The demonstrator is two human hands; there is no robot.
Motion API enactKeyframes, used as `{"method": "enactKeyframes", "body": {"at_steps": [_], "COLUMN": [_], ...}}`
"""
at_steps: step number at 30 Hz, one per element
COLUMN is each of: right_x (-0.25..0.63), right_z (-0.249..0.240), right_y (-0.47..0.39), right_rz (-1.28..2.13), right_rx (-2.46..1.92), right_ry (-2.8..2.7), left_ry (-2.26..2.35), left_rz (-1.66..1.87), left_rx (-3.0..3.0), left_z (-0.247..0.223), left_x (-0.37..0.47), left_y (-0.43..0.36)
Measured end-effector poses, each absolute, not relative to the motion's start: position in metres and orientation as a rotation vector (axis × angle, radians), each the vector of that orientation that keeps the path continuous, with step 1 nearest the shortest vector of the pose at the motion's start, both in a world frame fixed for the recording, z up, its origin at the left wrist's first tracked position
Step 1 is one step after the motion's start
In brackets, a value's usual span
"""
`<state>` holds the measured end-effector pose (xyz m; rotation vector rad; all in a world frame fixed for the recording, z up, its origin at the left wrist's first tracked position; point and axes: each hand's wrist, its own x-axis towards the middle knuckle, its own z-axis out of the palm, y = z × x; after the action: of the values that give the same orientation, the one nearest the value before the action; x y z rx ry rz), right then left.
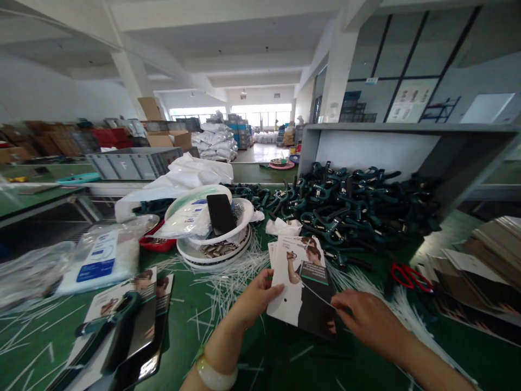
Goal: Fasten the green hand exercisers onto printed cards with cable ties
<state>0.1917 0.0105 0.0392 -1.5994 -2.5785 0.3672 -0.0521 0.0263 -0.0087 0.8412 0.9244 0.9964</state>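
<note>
My left hand [257, 296] is closed on the left edge of a small stack of printed cardboard cards [290, 312], thumb on the front face. A thin white cable tie [317, 292] runs slantwise across the front card. Its lower right end is pinched between the fingers of my right hand [362, 317], at the card's right edge. Whether the tie passes through a hole in the card is too small to tell. Behind the cards lies a heap of dark green spring-handled hand grips [342, 209]. Loose white cable ties [232, 282] are scattered beside my left hand.
At left, cards [142, 326] lie with a green hand grip [108, 320] on top. White bowls [214, 255] hold metal parts, a bag and a phone [221, 214]. Red-handled scissors [411, 278] and stacked cards [480, 288] are at right. A grey crate [134, 164] stands behind.
</note>
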Motion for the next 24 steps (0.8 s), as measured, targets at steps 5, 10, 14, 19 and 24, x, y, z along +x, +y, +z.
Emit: {"method": "enactKeyframes", "body": {"at_steps": [5, 10, 14, 19, 24], "right_x": [0.197, 0.182, 0.153, 0.135, 0.140], "right_z": [0.042, 0.052, 0.044, 0.021, 0.015], "right_y": [0.008, 0.003, 0.003, 0.005, 0.005], "right_rz": [0.379, 0.654, 0.989, 1.002, 0.871], "right_rx": [-1.558, -1.454, -1.387, -1.361, -1.396], "right_ry": [-2.451, -2.085, -1.666, -1.502, -1.523], "left_ry": [0.929, 0.938, 0.963, 0.974, 0.956], "left_rz": [1.081, 1.075, 0.956, 0.999, 1.076], "left_rx": [0.790, 0.743, 0.798, 0.813, 0.787], "left_z": [-0.011, -0.005, 0.002, 0.001, -0.001], "left_x": [-0.049, -0.046, -0.046, -0.042, -0.031], "left_y": [0.028, 0.025, 0.020, 0.018, 0.014]}}
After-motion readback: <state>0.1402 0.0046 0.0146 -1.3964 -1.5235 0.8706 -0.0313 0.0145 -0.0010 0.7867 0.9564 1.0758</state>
